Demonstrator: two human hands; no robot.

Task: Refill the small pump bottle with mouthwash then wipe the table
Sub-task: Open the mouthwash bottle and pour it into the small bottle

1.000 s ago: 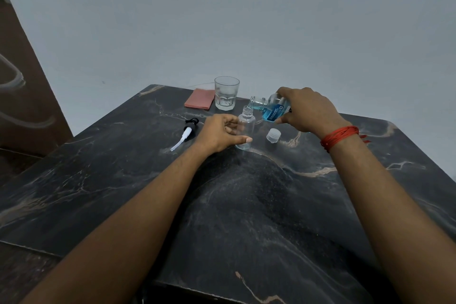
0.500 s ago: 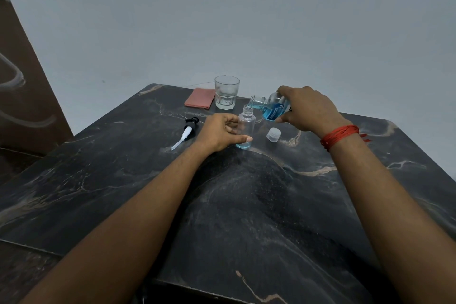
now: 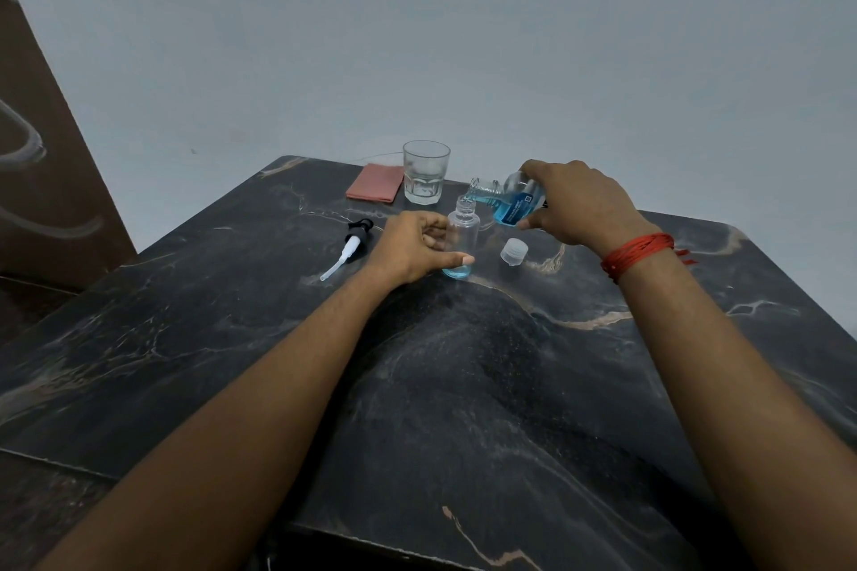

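Two hands are busy on the dark marble table [image 3: 463, 408]. The left hand [image 3: 410, 248] has its fingers and thumb curled round the small pump bottle [image 3: 461, 230], which stands upright and uncapped with a bit of blue liquid at the bottom. The right hand [image 3: 577, 204], red thread [image 3: 636, 253] on the wrist, grips the mouthwash bottle [image 3: 510, 199], tipped almost sideways with its open neck right above the pump bottle's mouth. The pump head [image 3: 353, 241] lies flat on the table to the left of the pump bottle, and a white cap [image 3: 514, 251] sits just to its right. Behind the pump bottle stands a clear glass [image 3: 425, 172] with a folded pink cloth [image 3: 374, 188] beside it.
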